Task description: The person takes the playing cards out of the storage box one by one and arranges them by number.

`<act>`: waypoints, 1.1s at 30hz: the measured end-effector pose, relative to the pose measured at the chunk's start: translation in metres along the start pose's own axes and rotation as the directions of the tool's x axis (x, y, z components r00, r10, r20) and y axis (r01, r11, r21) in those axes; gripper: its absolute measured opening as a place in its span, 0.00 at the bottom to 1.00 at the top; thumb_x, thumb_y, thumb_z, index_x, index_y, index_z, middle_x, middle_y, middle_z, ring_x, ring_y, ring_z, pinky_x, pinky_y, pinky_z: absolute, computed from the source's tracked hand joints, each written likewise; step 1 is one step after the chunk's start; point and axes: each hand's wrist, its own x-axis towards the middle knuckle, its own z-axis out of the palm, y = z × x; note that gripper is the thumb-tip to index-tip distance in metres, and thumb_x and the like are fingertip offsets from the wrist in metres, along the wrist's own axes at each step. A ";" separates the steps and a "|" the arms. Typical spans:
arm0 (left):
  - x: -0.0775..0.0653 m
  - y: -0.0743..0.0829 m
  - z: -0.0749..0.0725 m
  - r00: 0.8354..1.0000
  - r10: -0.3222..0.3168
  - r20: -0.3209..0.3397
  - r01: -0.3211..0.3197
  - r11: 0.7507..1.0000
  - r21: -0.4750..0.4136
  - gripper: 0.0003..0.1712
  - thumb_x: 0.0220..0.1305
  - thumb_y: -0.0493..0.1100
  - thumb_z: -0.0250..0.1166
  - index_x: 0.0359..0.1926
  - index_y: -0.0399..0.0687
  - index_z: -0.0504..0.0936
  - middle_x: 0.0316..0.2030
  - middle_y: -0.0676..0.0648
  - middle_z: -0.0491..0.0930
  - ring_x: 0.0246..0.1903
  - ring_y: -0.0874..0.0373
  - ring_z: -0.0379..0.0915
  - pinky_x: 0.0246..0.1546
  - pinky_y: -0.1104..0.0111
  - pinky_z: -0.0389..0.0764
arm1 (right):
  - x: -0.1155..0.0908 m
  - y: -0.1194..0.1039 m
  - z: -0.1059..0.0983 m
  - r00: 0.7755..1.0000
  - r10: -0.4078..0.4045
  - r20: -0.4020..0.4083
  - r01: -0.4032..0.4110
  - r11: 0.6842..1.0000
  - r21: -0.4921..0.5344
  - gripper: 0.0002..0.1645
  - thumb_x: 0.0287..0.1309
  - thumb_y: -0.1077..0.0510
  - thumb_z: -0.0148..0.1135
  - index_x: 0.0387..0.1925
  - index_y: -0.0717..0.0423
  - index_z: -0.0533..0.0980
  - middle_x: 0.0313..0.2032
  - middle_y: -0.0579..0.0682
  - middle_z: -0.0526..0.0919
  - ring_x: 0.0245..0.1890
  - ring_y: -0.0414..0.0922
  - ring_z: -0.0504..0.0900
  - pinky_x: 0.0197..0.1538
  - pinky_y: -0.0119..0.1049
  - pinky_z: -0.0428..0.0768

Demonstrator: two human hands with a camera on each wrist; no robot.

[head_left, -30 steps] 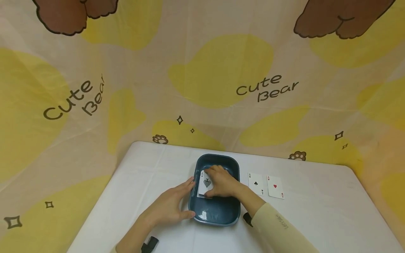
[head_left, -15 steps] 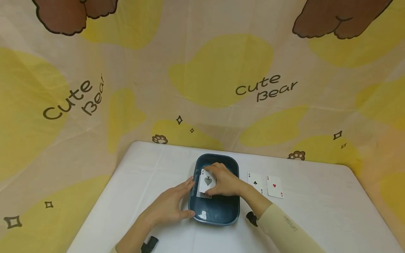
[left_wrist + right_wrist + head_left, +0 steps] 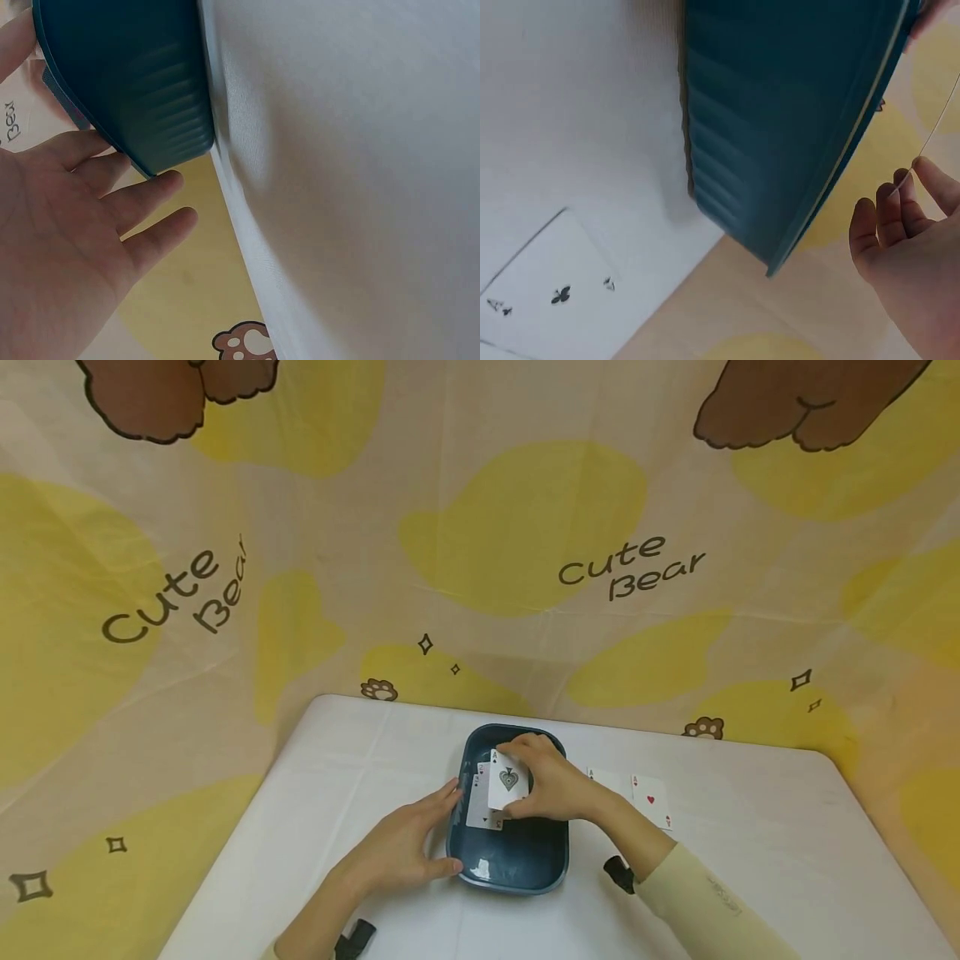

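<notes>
My right hand (image 3: pixel 551 783) pinches the ace of spades (image 3: pixel 507 781), a white playing card, over a dark blue rectangular dish (image 3: pixel 513 870). In the right wrist view, this hand (image 3: pixel 911 232) holds the card edge-on, above the dish's rim. Other playing cards (image 3: pixel 478 814) lie overlapped inside the dish, partly covered by the held card. On the dish's left side rests my left hand (image 3: pixel 401 847), its fingers spread and thumb apart. The left wrist view has its fingers (image 3: pixel 142 201) nearly straight along the dish's wall (image 3: pixel 150 97).
Right of the dish, the ace of hearts (image 3: pixel 651 800) lies face up on the white table (image 3: pixel 750 827). Beside it lies the ace of clubs (image 3: pixel 560 294), mostly behind my right forearm in the head view. A printed cloth (image 3: pixel 480 543) hangs behind the table.
My right hand has lifted the ace of spades off the cards in the dish and moved it slightly right and up, uncovering more of them. My left hand stays put.
</notes>
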 end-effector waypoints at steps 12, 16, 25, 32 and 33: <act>0.001 0.003 0.000 1.000 -0.030 -0.004 0.030 1.000 0.005 0.55 0.57 0.62 0.75 0.81 0.50 0.63 0.81 0.56 0.55 0.76 0.44 0.61 0.68 0.40 0.70 | -0.021 0.013 -0.026 0.996 0.081 -0.037 -0.080 0.996 0.034 0.51 0.45 0.53 0.83 0.72 0.57 0.72 0.65 0.58 0.71 0.60 0.54 0.70 0.52 0.41 0.85; 0.001 0.004 0.000 1.000 -0.027 -0.005 0.027 1.000 -0.003 0.55 0.57 0.61 0.75 0.81 0.50 0.64 0.81 0.55 0.56 0.76 0.45 0.61 0.69 0.40 0.70 | -0.030 0.020 -0.033 0.992 0.116 -0.051 -0.115 0.993 0.026 0.51 0.45 0.53 0.83 0.72 0.56 0.72 0.66 0.58 0.71 0.59 0.55 0.71 0.50 0.42 0.86; 0.001 0.004 0.000 1.000 -0.031 -0.001 0.031 1.000 0.004 0.55 0.57 0.61 0.75 0.81 0.51 0.63 0.81 0.55 0.56 0.76 0.46 0.61 0.69 0.40 0.70 | -0.051 0.043 -0.052 0.990 0.095 -0.105 -0.096 0.995 -0.005 0.51 0.44 0.56 0.85 0.70 0.60 0.72 0.65 0.61 0.71 0.61 0.59 0.71 0.56 0.55 0.83; 0.001 0.004 0.000 0.999 -0.034 0.000 0.034 0.999 -0.001 0.55 0.57 0.61 0.75 0.81 0.50 0.64 0.81 0.55 0.56 0.76 0.46 0.61 0.68 0.40 0.70 | -0.066 0.060 -0.066 0.988 0.109 -0.114 -0.111 0.994 -0.017 0.52 0.44 0.57 0.85 0.71 0.62 0.71 0.67 0.63 0.70 0.62 0.61 0.70 0.57 0.58 0.82; 0.001 0.004 0.000 0.999 -0.035 0.001 0.035 0.999 -0.002 0.55 0.57 0.61 0.75 0.81 0.51 0.64 0.81 0.56 0.56 0.76 0.46 0.61 0.68 0.40 0.70 | -0.068 0.062 -0.067 0.987 0.112 -0.112 -0.115 0.993 -0.015 0.52 0.44 0.57 0.85 0.71 0.62 0.71 0.67 0.62 0.70 0.61 0.60 0.70 0.56 0.57 0.82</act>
